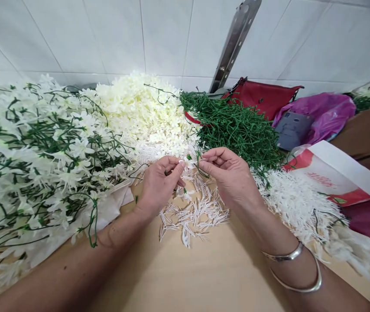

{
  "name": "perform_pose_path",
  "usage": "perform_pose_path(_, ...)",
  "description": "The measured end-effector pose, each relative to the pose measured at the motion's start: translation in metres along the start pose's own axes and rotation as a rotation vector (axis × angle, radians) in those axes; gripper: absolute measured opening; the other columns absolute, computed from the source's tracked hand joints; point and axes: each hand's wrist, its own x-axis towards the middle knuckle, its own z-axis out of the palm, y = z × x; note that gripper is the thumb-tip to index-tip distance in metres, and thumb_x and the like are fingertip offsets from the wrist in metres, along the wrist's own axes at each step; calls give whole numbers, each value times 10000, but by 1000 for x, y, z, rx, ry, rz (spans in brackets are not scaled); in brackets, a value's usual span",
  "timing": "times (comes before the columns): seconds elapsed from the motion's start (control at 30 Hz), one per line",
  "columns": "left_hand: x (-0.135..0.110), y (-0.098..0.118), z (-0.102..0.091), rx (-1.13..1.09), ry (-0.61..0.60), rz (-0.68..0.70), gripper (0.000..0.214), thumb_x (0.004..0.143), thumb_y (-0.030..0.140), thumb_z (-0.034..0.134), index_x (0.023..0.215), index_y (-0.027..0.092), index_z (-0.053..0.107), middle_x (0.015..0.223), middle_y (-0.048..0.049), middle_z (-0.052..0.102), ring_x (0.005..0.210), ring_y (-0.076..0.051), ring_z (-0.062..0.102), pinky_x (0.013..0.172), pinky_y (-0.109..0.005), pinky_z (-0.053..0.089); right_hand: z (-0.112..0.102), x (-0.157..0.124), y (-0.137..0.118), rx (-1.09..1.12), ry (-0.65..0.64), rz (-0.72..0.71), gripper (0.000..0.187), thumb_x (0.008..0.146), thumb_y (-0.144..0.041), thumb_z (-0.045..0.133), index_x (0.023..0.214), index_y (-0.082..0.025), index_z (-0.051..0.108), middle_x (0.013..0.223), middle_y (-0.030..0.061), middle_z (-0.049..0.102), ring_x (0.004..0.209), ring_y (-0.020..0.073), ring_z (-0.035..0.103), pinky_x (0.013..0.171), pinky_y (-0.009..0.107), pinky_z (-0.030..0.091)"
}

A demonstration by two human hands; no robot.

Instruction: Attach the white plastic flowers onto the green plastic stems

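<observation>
My left hand (pixel 157 186) is closed, thumb and forefinger pinching a white artificial flower (pixel 189 164). Another small white flower (pixel 187 194) hangs just under its fingers; whether that hand also grips its stem is hidden. Close by on the right, my right hand (pixel 235 177) pinches a thin green plastic stem (pixel 199 161), its tip beside the flower. White stamen pieces (pixel 201 212) lie loose on the table below both hands. Behind them rises a heap of cream-white petals (pixel 152 108), with a pile of green stems (pixel 237 130) to its right.
Many stemmed white flowers (pixel 81 148) cover the left side of the table (pixel 185 277). At right are more white stamens (pixel 302 203), a red and white packet (pixel 328 173), a grey phone-like object (pixel 293 129), a purple plastic bag (pixel 328 110) and a red bag (pixel 263 97). A tiled wall stands behind.
</observation>
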Motion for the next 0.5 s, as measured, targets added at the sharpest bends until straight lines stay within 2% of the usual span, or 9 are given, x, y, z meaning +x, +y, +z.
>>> perform_pose_path(0.2, 0, 2, 2, -8, 15, -6, 204, 829, 363, 732, 811, 176, 653, 577, 45, 631, 479, -97, 649, 466, -178, 470, 2, -2, 3, -59, -31, 2, 209, 686, -265, 835, 806, -209, 674, 746, -21, 678, 693, 121, 617, 672, 273, 530)
perform_pose_path(0.5, -1, 0, 1, -10, -6, 4, 167, 812, 335, 744, 829, 185, 672, 647, 10, 697, 524, -109, 682, 443, -176, 433, 3, -5, 3, -163, 9, -48, 186, 706, -249, 818, 805, -206, 667, 754, -16, 691, 681, 127, 624, 657, 289, 507)
